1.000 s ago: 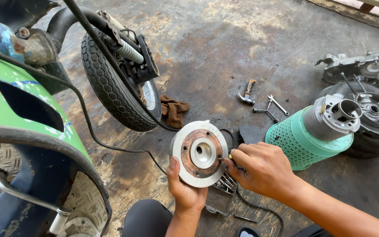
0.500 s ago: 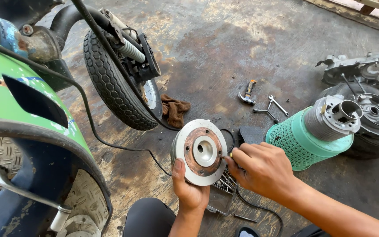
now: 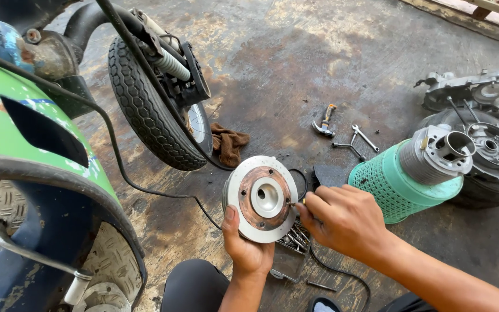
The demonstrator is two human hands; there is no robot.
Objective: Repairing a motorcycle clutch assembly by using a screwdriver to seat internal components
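My left hand [image 3: 246,245] grips a round metal flywheel [image 3: 262,198] from below, its face tilted up toward me; it has a pale outer ring, a coppery inner ring and a light hub. My right hand [image 3: 346,219] is closed at the flywheel's right edge, fingertips pinching a small part against the rim; the part itself is too small to tell. Beneath the hands a heap of small metal tools [image 3: 295,238] lies on the floor.
A green scooter body [image 3: 36,144] fills the left, its front wheel [image 3: 151,110] standing ahead. A brown rag [image 3: 229,143], a hammer [image 3: 323,122] and spanners [image 3: 358,140] lie on the stained concrete. A teal-shrouded engine cylinder [image 3: 411,173] and engine casings [image 3: 480,92] sit at right.
The flywheel and both hands stay nearly in place; my right fingers have shifted slightly along the flywheel's right rim. The view has tilted a little.
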